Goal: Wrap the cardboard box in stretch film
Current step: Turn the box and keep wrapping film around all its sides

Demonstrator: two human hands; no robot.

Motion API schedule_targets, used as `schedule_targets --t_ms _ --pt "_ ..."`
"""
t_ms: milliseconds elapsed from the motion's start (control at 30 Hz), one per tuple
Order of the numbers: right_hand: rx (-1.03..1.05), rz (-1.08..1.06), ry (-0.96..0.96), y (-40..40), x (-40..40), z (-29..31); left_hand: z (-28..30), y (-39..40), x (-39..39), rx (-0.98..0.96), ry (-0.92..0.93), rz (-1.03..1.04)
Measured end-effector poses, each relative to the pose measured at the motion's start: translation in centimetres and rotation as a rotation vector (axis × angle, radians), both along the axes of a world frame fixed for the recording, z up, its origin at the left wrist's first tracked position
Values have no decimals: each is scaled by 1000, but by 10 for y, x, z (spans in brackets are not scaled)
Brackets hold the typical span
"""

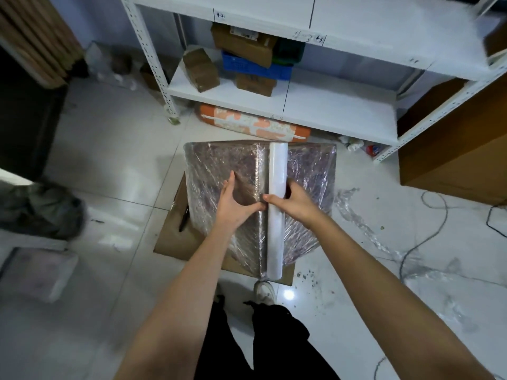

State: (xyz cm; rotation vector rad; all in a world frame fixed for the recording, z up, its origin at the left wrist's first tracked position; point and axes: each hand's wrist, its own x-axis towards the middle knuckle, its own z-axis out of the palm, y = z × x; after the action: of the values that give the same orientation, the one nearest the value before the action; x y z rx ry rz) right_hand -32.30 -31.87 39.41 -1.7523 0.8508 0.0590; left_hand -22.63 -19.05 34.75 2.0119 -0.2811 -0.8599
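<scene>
On the floor, centre frame: cardboard box (219, 171) stands on a flattened cardboard sheet (175, 237), just at 12 o'clock of the person's shoe (264, 289).
Film coverage: top face and both visible side faces carry wrinkled, glossy stretch film; judged several layers already on.
Roll position: stretch film roll (276, 209) lies along the box top, running from 12 to 6 o'clock, right of centre.
Left hand (236, 207): fingers spread on the wrapped top at 9 o'clock of the roll, thumb meeting the film beside the roll; pressing, not curled round anything.
Right hand (295, 201): grip closed round the roll at mid-length, thumb over its near side.
Done: most visible faces covered.
Left: judged finishing the pass, then tearing and smoothing the tail; underside not visible, cannot tell.
Surroundings: white shelving (301, 105) at 12 o'clock; loose film scrap (356, 215) at 3 o'clock.
</scene>
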Motion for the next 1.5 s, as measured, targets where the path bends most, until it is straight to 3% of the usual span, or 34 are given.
schedule_targets --t_ms 300,667,967,1167,1400,1500 --pt "-18 189 -28 7 6 -7 -3 23 -12 -4 191 117" --pt "-162 174 -31 46 17 -21 -9 63 -1 -154 388 196" --pt "-341 309 84 61 25 -18 -28 82 -1 -274 464 319" --pt "-403 206 103 80 23 -24 -33 85 7 -276 420 291" --pt "-216 145 87 84 25 -27 -37 92 14 -298 404 277" --pt "-41 133 19 89 28 -27 -40 96 18 -313 416 297"
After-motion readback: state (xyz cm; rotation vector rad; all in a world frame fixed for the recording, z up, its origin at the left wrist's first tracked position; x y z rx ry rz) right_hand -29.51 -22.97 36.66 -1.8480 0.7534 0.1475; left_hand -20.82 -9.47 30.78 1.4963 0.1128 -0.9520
